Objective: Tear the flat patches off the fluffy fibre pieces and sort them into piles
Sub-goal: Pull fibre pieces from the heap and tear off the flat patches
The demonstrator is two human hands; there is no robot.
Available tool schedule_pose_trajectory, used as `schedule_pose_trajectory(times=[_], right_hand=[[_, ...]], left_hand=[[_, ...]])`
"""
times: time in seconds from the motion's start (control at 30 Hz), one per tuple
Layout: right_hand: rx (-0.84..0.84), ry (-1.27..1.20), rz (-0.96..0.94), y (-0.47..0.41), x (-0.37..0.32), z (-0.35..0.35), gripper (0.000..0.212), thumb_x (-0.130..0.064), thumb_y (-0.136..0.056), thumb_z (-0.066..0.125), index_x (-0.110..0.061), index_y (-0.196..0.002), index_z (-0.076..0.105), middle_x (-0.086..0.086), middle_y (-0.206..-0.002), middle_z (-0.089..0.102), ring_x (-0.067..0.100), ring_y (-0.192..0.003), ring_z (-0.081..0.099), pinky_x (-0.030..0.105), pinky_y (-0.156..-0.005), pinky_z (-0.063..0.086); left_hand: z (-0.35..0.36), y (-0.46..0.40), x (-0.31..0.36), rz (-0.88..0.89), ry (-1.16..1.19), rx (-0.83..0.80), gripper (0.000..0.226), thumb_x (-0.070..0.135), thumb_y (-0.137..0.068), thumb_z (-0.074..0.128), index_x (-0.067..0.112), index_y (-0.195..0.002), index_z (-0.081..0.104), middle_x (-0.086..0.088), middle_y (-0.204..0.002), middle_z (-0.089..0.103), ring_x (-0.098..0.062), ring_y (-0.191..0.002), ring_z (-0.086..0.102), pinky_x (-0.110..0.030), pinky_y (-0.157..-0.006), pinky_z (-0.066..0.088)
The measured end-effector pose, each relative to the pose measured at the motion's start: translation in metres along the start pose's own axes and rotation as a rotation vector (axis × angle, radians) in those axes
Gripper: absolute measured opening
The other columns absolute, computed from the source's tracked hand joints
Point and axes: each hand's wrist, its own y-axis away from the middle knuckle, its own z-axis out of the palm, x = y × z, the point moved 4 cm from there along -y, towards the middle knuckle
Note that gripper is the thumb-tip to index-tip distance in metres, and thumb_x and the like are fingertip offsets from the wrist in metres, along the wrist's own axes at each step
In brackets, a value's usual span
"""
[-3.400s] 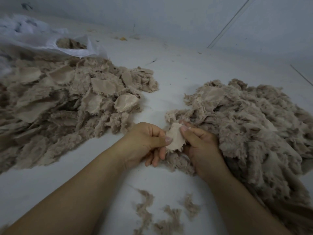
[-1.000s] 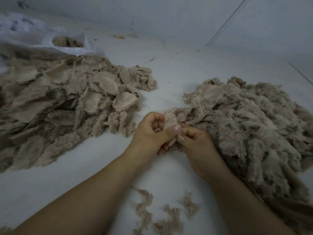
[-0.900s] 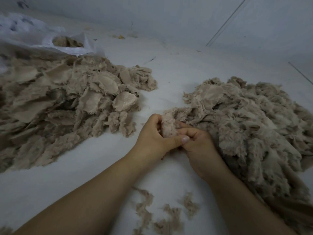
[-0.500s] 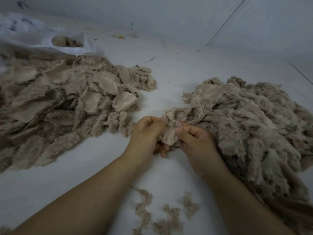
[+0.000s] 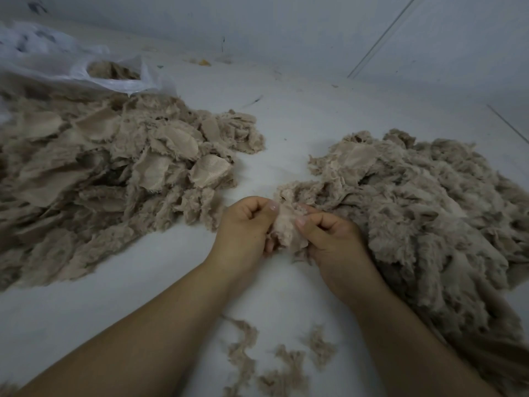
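Both hands pinch one fluffy fibre piece (image 5: 286, 227) between them at the 9 o'clock edge of the right pile (image 5: 415, 207). Half a second ago the left hand (image 5: 243, 227) covered it; now the thumb has lifted, while the right hand (image 5: 329, 236) keeps its grip.

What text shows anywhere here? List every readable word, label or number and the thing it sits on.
None: no readable text shows.
The plastic bag carries dark smudges, too blurred to tell whether they are print.
The fibre piece held by both hands, the piles and the white surface carry no lettering.
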Motion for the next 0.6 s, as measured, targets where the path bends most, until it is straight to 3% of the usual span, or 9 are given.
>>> schedule_pose_trajectory(times=[0.13, 0.2, 0.3, 0.43, 0.6], right_hand=[[0.004, -0.057, -0.002, 0.004, -0.004, 0.003, 0.029, -0.024, -0.085, 0.069, -0.001, -0.068, 0.065, 0.037, -0.095, 0.065, 0.053, -0.087, 0.064, 0.074, -0.081, 0.048], [0.015, -0.072, 0.015, 0.004, -0.004, 0.002, 0.032, -0.017, -0.093, 0.066, 0.007, -0.073, 0.061, 0.042, -0.092, 0.061, 0.059, -0.089, 0.059, 0.077, -0.086, 0.044], [0.019, -0.084, 0.057, 0.006, -0.004, 0.002, 0.045, -0.028, -0.088, 0.067, 0.016, -0.086, 0.060, 0.051, -0.087, 0.053, 0.062, -0.078, 0.051, 0.079, -0.082, 0.039], [-0.009, -0.029, 0.049, 0.009, -0.007, 0.003, 0.037, -0.027, -0.092, 0.066, 0.009, -0.088, 0.067, 0.041, -0.083, 0.064, 0.057, -0.074, 0.057, 0.069, -0.070, 0.044], [0.068, -0.113, 0.080, 0.008, -0.007, 0.003, 0.035, -0.013, -0.096, 0.059, 0.022, -0.099, 0.061, 0.038, -0.097, 0.065, 0.044, -0.089, 0.062, 0.061, -0.091, 0.049]], left_hand=[[0.004, 0.001, 0.000, -0.061, -0.022, -0.086, 0.050, 0.054, -0.075, 0.071, 0.008, -0.082, 0.055, -0.015, -0.051, 0.054, -0.023, -0.034, 0.043, -0.020, -0.034, 0.032], [0.007, 0.002, -0.002, -0.068, -0.130, -0.133, 0.036, 0.037, -0.081, 0.076, 0.008, -0.082, 0.056, -0.011, -0.050, 0.057, -0.019, -0.031, 0.044, -0.018, -0.032, 0.032], [0.005, 0.001, -0.005, -0.080, -0.164, -0.153, 0.017, 0.014, -0.092, 0.066, 0.010, -0.077, 0.058, -0.006, -0.053, 0.060, -0.014, -0.034, 0.046, -0.018, -0.032, 0.032], [0.006, 0.003, -0.001, -0.086, -0.161, -0.204, 0.018, 0.014, -0.095, 0.061, 0.009, -0.078, 0.061, -0.006, -0.052, 0.055, -0.013, -0.036, 0.044, -0.017, -0.033, 0.029], [-0.003, 0.002, 0.003, -0.075, 0.067, 0.023, 0.024, 0.010, -0.101, 0.046, 0.005, -0.083, 0.060, -0.003, -0.050, 0.049, -0.011, -0.033, 0.035, -0.012, -0.033, 0.024]])
